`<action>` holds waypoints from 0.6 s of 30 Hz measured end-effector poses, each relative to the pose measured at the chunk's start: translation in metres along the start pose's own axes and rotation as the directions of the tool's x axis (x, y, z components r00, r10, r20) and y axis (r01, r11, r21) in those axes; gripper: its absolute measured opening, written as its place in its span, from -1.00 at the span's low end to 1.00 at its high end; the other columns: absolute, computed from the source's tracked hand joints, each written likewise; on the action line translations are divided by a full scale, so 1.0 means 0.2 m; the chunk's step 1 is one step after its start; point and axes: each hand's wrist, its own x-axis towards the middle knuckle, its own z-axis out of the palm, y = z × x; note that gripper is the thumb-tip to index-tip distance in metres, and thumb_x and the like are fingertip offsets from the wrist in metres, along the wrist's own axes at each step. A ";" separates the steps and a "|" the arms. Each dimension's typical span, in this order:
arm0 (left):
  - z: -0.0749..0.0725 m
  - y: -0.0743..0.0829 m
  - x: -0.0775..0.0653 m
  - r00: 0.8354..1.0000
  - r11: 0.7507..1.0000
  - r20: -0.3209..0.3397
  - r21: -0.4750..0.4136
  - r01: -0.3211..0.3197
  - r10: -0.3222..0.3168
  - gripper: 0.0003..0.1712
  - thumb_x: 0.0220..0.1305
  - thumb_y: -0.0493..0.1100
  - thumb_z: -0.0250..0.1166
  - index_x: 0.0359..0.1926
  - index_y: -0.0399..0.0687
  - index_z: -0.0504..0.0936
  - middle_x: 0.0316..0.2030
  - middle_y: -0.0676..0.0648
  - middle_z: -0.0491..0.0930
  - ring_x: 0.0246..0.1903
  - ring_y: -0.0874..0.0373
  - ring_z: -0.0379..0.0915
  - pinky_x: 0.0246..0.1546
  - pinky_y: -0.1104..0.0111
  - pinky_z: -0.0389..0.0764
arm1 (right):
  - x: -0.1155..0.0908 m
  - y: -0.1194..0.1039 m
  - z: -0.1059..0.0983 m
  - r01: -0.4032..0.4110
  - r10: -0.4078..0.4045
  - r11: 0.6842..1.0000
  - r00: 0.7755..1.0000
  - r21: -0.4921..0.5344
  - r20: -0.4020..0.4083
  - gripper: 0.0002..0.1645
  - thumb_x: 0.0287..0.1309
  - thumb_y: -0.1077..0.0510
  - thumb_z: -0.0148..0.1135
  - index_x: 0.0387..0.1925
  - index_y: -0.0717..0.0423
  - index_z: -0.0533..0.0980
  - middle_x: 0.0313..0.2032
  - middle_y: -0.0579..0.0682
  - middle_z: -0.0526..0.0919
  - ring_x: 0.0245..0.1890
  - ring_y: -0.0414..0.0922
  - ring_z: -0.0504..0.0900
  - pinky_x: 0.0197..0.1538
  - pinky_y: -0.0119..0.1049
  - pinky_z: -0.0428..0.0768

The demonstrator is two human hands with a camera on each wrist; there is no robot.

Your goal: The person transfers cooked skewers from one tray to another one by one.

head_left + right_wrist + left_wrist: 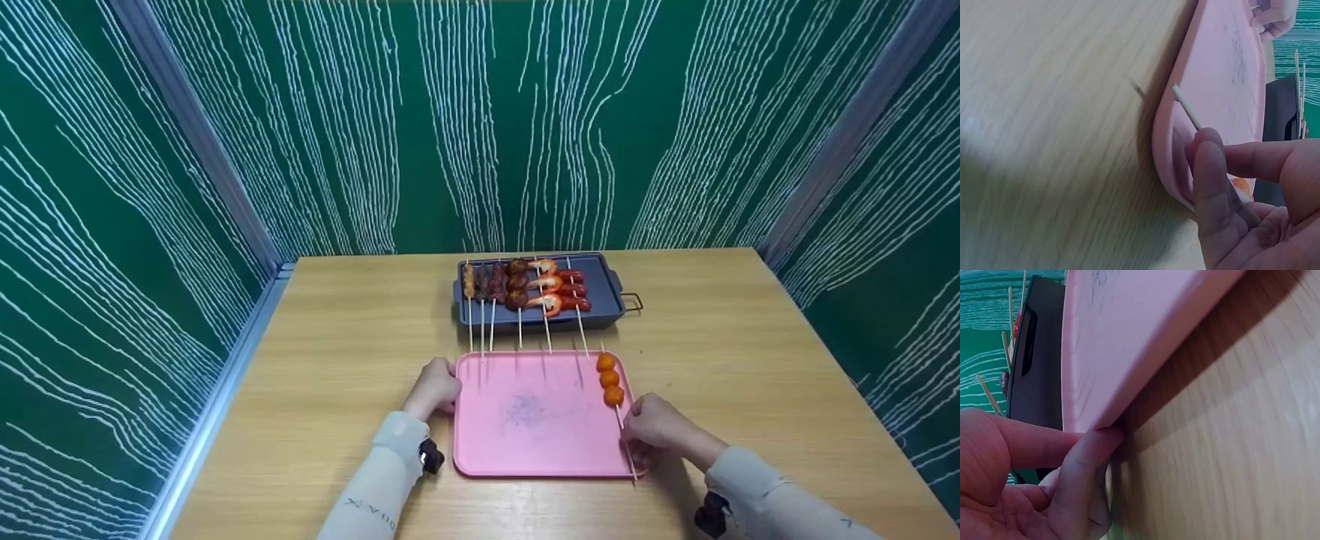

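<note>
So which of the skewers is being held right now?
The skewer with three orange balls, over the right side of the pink tray. The right hand pinches it, while the other six skewers rest on the dark pan.

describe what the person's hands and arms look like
The left hand and right hand are ungloved. The long pale left sleeve bears dark lettering; the matching right sleeve shows a small dark mark. A small, black, blocky device sits at each wrist.
</note>
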 end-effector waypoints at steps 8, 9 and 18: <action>0.00 0.01 -0.02 1.000 1.000 0.008 0.004 0.008 -0.008 -0.77 0.15 -0.51 -0.01 -0.49 -0.15 0.42 -0.47 -0.13 0.49 -0.70 0.16 0.49 -0.80 0.46 0.57 | -0.01 -0.02 -0.05 0.039 -0.039 0.999 0.999 -0.030 -0.002 -0.88 0.14 0.36 0.29 -0.48 0.21 0.55 -0.63 0.03 0.66 -0.67 -0.16 0.66 -0.59 -0.36 0.72; 0.00 0.01 -0.02 1.000 1.000 0.009 0.003 0.009 -0.009 -0.78 0.15 -0.51 0.00 -0.47 -0.15 0.43 -0.47 -0.13 0.49 -0.70 0.16 0.49 -0.80 0.46 0.57 | 0.00 -0.03 -0.06 0.037 -0.037 0.999 0.999 -0.036 -0.001 -0.90 0.14 0.34 0.29 -0.47 0.22 0.55 -0.62 0.03 0.67 -0.66 -0.15 0.67 -0.57 -0.36 0.73; 0.00 0.01 -0.02 1.000 1.000 0.008 0.011 -0.012 0.012 -0.71 0.12 -0.51 -0.03 -0.57 -0.08 0.41 -0.53 -0.12 0.53 -0.74 0.19 0.47 -0.82 0.46 0.54 | 0.02 -0.19 -0.22 0.024 -0.025 0.997 1.000 -0.070 -0.010 -0.86 0.33 0.30 0.24 -0.14 0.34 0.60 -0.41 0.12 0.69 -0.52 -0.09 0.70 -0.42 -0.26 0.83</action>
